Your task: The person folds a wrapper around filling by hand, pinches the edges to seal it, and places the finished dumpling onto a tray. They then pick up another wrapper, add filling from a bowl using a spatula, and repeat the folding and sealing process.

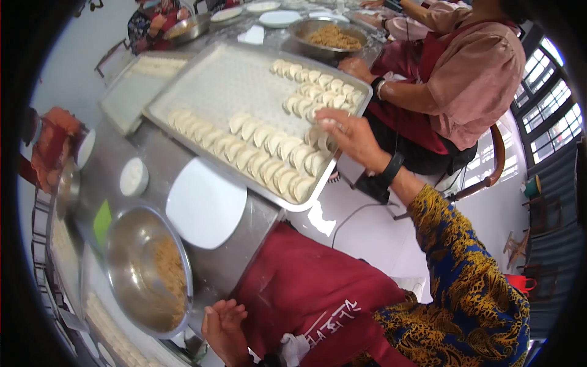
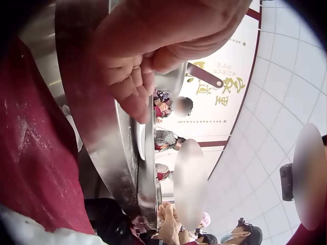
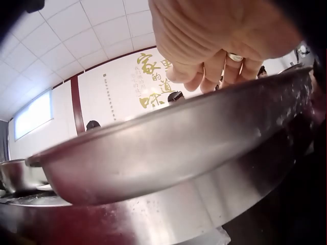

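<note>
My right hand [image 1: 350, 139] is over the near right end of a metal tray [image 1: 202, 79], its fingers lowered toward the dumplings [image 1: 287, 147] there. In the right wrist view, the tray's side wall hides the fingertips. Rows of pale crescent dumplings lie along the tray's near side, and more stand in short rows at its right end. My left hand [image 1: 225, 327] hangs above my lap, beside the filling bowl [image 1: 125, 269], with its fingers loosely bent. Nothing shows between those fingers in the left wrist view [image 2: 135, 84].
A white plate [image 1: 206, 202] and a small white bowl [image 1: 133, 177] stand left of the tray. Another bowl of filling [image 1: 333, 38] sits beyond it. A person in a pink shirt [image 1: 477, 73] sits close on the right. A second tray [image 1: 137, 85] adjoins at the back left.
</note>
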`<state>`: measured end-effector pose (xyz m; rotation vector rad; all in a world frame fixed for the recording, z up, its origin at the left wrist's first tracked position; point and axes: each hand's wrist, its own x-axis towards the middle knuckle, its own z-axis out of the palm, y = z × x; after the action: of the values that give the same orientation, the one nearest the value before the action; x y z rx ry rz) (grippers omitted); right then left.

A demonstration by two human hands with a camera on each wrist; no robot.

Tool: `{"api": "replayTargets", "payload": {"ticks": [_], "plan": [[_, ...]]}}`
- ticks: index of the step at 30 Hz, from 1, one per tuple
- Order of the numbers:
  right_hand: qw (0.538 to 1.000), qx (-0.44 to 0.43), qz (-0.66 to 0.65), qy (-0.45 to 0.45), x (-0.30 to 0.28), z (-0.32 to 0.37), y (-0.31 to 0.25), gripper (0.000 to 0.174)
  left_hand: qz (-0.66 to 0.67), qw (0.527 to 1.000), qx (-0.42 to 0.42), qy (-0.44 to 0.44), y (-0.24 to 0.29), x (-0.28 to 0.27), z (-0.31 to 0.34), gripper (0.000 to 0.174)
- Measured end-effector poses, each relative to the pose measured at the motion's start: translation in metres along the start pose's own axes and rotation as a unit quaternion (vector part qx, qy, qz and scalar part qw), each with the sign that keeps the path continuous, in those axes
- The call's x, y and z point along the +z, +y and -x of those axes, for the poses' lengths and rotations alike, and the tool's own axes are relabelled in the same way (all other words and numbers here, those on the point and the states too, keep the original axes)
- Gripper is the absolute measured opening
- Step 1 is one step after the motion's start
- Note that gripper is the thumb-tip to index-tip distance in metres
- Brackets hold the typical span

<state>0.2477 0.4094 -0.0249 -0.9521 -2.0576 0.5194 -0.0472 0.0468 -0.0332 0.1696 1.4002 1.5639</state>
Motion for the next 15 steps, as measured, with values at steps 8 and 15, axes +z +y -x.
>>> {"api": "replayTargets", "payload": {"ticks": [8,15], "plan": [[0.996,-0.040,0.068,0.042,0.033,-0.003,-0.012,0.028,0.037,0.994,0.085,0.063,-0.005,-0.023,-0.012,0.034],[0.996,-0.011,0.071,0.049,0.033,0.000,-0.020,0.030,-0.023,0.986,0.102,0.127,0.011,0.000,-0.018,0.027]]}}
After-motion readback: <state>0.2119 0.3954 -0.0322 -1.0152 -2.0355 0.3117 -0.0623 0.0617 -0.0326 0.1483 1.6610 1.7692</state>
